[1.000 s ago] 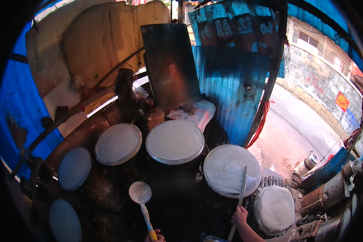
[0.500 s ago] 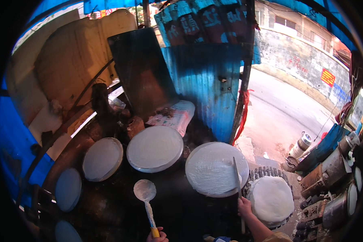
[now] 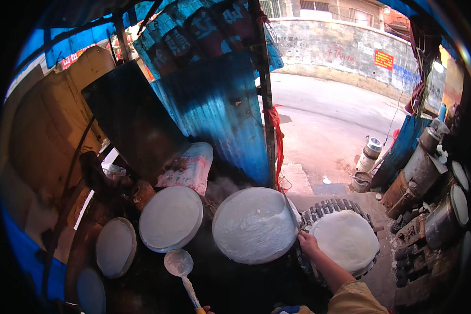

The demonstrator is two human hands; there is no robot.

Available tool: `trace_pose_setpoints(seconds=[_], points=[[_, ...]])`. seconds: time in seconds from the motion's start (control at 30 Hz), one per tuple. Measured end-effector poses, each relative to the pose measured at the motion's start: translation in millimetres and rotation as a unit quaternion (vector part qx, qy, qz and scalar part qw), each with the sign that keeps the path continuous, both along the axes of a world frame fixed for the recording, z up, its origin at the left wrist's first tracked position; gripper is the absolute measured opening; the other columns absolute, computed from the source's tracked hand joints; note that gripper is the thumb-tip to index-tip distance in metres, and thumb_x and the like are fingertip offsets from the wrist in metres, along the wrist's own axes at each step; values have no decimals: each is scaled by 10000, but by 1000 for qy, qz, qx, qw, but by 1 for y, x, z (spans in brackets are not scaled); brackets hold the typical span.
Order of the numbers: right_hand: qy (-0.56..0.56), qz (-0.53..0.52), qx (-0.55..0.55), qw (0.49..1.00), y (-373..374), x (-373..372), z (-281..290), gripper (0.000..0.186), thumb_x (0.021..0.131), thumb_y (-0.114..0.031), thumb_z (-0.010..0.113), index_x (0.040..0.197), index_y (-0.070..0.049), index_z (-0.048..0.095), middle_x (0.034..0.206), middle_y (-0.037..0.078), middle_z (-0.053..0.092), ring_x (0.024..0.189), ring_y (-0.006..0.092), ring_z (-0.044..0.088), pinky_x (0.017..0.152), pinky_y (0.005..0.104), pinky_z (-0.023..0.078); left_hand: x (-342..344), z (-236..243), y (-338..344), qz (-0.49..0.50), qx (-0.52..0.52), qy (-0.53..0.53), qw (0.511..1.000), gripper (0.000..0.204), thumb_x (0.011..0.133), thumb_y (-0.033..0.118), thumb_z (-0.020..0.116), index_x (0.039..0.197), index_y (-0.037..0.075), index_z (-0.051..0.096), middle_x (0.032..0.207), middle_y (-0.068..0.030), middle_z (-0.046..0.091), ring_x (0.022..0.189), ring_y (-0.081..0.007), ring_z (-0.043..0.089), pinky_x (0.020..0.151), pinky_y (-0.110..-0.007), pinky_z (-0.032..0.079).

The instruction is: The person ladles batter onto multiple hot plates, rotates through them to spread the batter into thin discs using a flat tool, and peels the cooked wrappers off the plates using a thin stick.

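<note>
My left hand (image 3: 208,309), mostly cut off by the lower edge, is closed on the yellow handle end of a ladle (image 3: 178,262). The ladle's bowl is coated with pale batter and hangs just below a round griddle (image 3: 171,217) covered in white. In my right hand (image 3: 309,244) is a long, thin spatula (image 3: 290,208), its blade along the right rim of a larger griddle (image 3: 252,226). A white sheet spreads over that griddle, and a bit of white shows beyond the blade. Beside my right forearm lies a stack of thin white round sheets (image 3: 346,240).
The stack rests on a dark ribbed round stand (image 3: 327,208). More white-topped griddles (image 3: 115,247) curve away to the left. Behind them are a printed sack (image 3: 192,167) and a dark board (image 3: 133,118). Cylindrical metal containers (image 3: 445,222) stand at the right; a steel pot (image 3: 372,148) is farther off.
The whole view has turned to the right. My right hand has brought the spatula from over the griddle's surface to its right rim. The ladle stays in my left hand, now lower in view.
</note>
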State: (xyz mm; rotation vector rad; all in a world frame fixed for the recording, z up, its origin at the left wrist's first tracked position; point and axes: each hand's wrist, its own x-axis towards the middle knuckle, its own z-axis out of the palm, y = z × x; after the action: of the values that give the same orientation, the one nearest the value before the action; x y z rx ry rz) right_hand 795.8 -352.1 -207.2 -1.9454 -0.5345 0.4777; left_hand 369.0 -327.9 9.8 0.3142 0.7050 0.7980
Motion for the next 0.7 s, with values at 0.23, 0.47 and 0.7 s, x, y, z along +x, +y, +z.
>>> trace_pose_setpoints(seconds=[0.23, 0.47, 0.7], points=[[297, -169, 167, 925, 22, -113, 45, 395, 901, -191, 498, 1295, -181, 478, 528, -38, 386, 376, 70, 372, 331, 237, 340, -11, -11, -12, -40, -21, -36, 998, 420, 864, 25, 514, 1261, 20, 377, 850, -13, 401, 589, -42, 366, 446, -131, 339], [359, -9, 144, 922, 34, -131, 55, 356, 884, -172, 545, 1238, -134, 534, 546, -65, 397, 384, 47, 344, 343, 204, 299, 1, -13, -6, -47, -79, -62, 994, 420, 845, -21, 483, 1249, 30, 379, 834, -21, 399, 554, -44, 361, 418, -128, 334], [389, -107, 151, 902, 23, -147, 38, 379, 874, -181, 551, 1252, -172, 513, 520, -34, 373, 371, 81, 340, 337, 236, 305, 3, -24, 0, -63, -77, -59, 993, 410, 818, -32, 498, 1215, 32, 420, 844, -25, 434, 512, -39, 360, 379, -132, 333]])
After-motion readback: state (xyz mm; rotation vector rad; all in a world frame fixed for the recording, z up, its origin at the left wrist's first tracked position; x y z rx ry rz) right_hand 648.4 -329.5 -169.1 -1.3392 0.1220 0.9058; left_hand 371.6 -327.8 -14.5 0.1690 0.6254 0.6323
